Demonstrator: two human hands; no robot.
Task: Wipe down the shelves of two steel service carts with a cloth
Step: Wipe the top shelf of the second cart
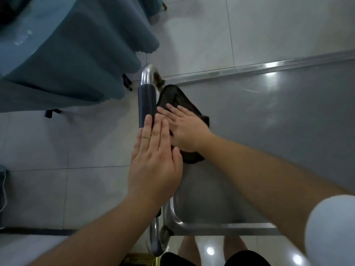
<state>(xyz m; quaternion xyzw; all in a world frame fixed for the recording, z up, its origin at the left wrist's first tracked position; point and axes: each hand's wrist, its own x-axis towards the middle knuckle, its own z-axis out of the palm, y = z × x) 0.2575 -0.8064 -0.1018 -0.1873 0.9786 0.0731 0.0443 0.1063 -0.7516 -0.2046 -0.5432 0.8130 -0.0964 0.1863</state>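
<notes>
From the head view, we look down on the top shelf of a steel cart, and our dark cloth lies bunched at its near-left end, right beside the handle with its black sleeve. Our right hand lies flat on the cloth, fingers straight and spread, pressing rather than clutching. Our left hand is also flat with straight fingers, laid along the handle's edge with its fingertips reaching the black sleeve and the cloth's border. So neither grip is closed on anything; both palms simply bear down.

We judge the risks from there. Because the cloth is only pinned under an open palm, a fast stroke toward the far corner could let it slide out or roll into a tighter wad, leaving streaks and bare patches. The cloth sits tight against the handle upright, so the corner behind that post is easy to miss. The cart probably stands on wheels, which we cannot see; pushing sideways on the shelf could roll it toward the teal-draped table close by on the left. Whether the lower shelves and the second cart have been done we cannot tell.
</notes>
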